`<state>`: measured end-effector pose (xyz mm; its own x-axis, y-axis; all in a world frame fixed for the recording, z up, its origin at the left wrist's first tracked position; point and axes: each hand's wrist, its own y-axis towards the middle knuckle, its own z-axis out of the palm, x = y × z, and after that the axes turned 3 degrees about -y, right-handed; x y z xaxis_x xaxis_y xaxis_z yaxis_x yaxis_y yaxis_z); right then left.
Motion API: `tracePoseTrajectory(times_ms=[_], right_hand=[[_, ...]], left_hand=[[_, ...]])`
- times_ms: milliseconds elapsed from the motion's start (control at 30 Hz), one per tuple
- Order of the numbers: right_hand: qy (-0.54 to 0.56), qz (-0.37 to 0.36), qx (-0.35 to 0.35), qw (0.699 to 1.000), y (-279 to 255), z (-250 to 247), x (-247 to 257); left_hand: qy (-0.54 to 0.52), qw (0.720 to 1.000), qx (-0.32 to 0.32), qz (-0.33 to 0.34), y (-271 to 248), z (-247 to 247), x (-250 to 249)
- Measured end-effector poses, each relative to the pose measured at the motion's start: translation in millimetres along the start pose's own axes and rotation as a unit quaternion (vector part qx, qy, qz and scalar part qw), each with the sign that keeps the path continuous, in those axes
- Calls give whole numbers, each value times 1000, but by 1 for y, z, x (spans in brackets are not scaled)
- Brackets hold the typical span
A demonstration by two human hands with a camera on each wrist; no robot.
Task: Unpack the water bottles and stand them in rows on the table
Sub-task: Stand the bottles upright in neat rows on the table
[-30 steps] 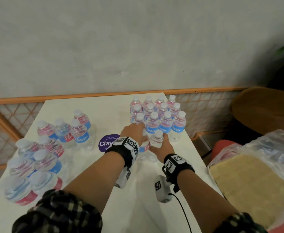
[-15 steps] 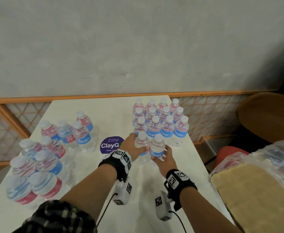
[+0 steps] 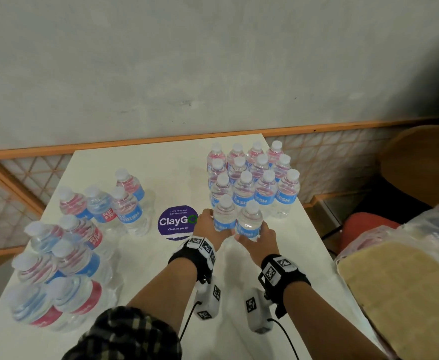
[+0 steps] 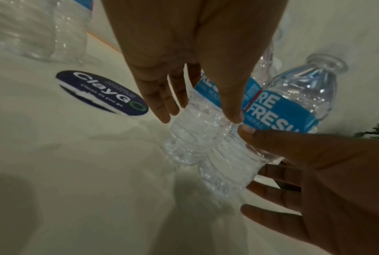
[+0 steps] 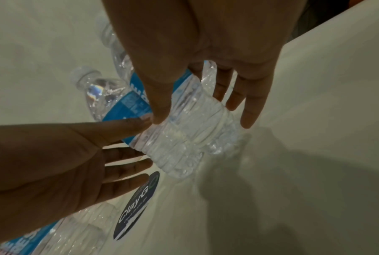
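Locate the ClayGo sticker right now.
Head view: the ClayGo sticker lies flat mid-table, just left of the left hand, between the loose left bottle cluster and the arranged rows.

A round dark-purple "ClayGo" sticker point(image 3: 178, 223) lies flat on the tabletop just left of the grip. Well to the right of the grip sits a clear crinkled plastic bag point(image 3: 405, 237) over a flat tan slab point(image 3: 400, 294). Beyond that, further right, stands a rounded brown wooden chair back point(image 3: 421, 165).

1. Both forearms reach up from the lower frame, side by side, each with a black wrist strap.
2. Left grip point(image 3: 209, 227), centre frame: fingers straight, loosely spread.
3. Right grip point(image 3: 261, 239), just right of it: fingers straight; the two thumb tips meet.
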<state>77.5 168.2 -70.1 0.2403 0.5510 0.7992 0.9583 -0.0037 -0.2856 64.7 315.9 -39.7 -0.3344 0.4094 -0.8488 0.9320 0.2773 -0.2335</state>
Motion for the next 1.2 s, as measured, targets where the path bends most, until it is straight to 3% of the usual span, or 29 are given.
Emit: tracePoseTrajectory(times_ms=[133,333,667,1200], right_hand=[[49,59,39,996,2,7,-18],[71,81,15,994,3,9,-25],[52,128,-12,990,10,15,-13],[122,145,-19,982,2,9,-2]], left_hand=[[-37,998,44,-30,1,6,16],[-46,996,75,-32,8,6,32],[-43,996,71,-19,11,9,41],[7,998,62,0,16,10,43]])
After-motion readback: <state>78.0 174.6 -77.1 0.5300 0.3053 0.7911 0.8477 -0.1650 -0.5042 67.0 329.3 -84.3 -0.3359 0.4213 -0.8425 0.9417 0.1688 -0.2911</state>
